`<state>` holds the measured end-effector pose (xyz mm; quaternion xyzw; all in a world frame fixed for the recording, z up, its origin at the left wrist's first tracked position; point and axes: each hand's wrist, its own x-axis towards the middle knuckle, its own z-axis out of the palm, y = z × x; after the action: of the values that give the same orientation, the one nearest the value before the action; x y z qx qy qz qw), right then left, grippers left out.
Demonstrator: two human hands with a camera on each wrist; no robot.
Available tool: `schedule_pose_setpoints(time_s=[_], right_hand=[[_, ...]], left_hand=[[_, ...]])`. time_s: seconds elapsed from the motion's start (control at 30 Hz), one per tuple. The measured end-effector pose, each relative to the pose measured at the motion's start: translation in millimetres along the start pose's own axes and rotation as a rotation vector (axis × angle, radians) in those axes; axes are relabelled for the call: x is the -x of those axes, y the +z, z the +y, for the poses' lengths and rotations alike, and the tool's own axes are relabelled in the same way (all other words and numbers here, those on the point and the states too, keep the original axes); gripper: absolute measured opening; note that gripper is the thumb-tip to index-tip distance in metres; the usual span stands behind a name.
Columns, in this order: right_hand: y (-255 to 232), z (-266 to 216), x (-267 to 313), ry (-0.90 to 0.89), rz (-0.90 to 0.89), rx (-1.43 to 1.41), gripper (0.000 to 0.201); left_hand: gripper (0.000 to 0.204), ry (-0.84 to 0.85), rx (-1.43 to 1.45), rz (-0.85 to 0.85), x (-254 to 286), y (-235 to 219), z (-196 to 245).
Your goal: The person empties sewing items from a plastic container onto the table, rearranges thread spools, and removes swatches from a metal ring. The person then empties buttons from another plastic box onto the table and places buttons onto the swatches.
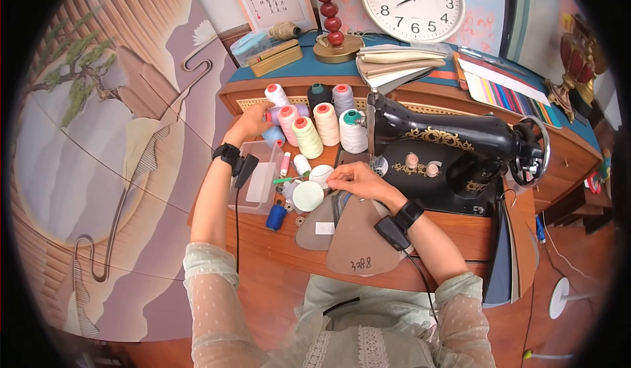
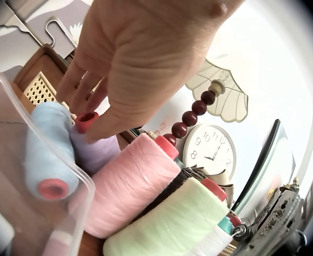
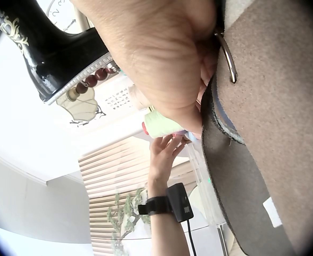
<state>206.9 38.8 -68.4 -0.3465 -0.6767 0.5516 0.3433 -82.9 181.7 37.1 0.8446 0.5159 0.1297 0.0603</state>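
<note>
My left hand (image 1: 252, 123) grips a purple thread cone (image 2: 95, 152), thumb and fingers about its red end. The cone lies tilted between a light blue thread cone (image 2: 50, 149) and a pink thread cone (image 2: 132, 184). A pale green thread cone (image 1: 307, 138) stands in front. My right hand (image 1: 363, 183) rests at the top of the grey-brown swatches (image 1: 363, 236), fingers loosely curled beside a round white disc (image 1: 321, 176). A metal ring (image 3: 228, 57) passes through the swatches. The right fingertips are partly hidden in the right wrist view.
A clear plastic box (image 1: 257, 200) stands under my left wrist. A black sewing machine (image 1: 434, 138) takes up the right side. Several more thread cones stand behind. A blue thread spool (image 1: 276, 217) and another white disc (image 1: 307, 196) lie near the table's front edge.
</note>
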Motion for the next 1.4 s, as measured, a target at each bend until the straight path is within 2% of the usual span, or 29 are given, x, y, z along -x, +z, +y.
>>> schedule_pose_setpoints(time_s=[0.1, 0.17, 0.2, 0.27, 0.33, 0.47, 0.63, 0.83, 0.93, 1.0, 1.13, 1.2, 1.4], right_hand=[[0, 1, 0, -0.02, 0.002, -0.007, 0.021], [0, 1, 0, -0.024, 0.003, 0.0, 0.021], [-1, 1, -1, -0.016, 0.0, 0.001, 0.022], [0, -2, 0, -0.006, -0.008, 0.001, 0.022], [0, -4, 1, 0.012, 0.002, 0.049, 0.022], [-1, 2, -1, -0.035, -0.005, 0.003, 0.023], [-1, -8, 2, 0.047, -0.027, 0.035, 0.019], [-1, -6, 1, 0.025, -0.024, 0.028, 0.02], [-1, -7, 1, 0.019, -0.024, 0.033, 0.02], [-1, -7, 1, 0.023, -0.023, 0.036, 0.019], [0, -7, 2, 0.017, 0.003, 0.027, 0.023], [-1, -7, 2, 0.01, 0.004, 0.034, 0.023], [-1, -5, 1, -0.008, 0.003, 0.028, 0.023]], left_hand=[[0.053, -0.01, 0.122, 0.062, 1, -1, 3], [0.054, 0.112, 0.144, 0.108, 7, -10, 27], [0.054, 0.11, 0.144, 0.105, 9, -14, 38], [0.053, 0.272, 0.039, 0.002, 13, -19, 54], [0.055, 0.271, -0.006, -0.012, 11, -14, 58], [0.05, 0.253, -0.047, 0.068, 8, -4, 62], [0.048, 0.209, -0.081, 0.033, 20, -9, 71], [0.047, 0.21, 0.025, 0.088, 26, -4, 55], [0.048, 0.113, 0.071, 0.066, 29, -7, 56], [0.048, -0.012, 0.153, 0.021, 31, -9, 56], [0.049, 0.006, 0.098, 0.046, 33, -9, 51], [0.051, 0.066, -0.004, 0.03, 35, -9, 50], [0.057, 0.044, 0.026, -0.016, 37, -7, 49]])
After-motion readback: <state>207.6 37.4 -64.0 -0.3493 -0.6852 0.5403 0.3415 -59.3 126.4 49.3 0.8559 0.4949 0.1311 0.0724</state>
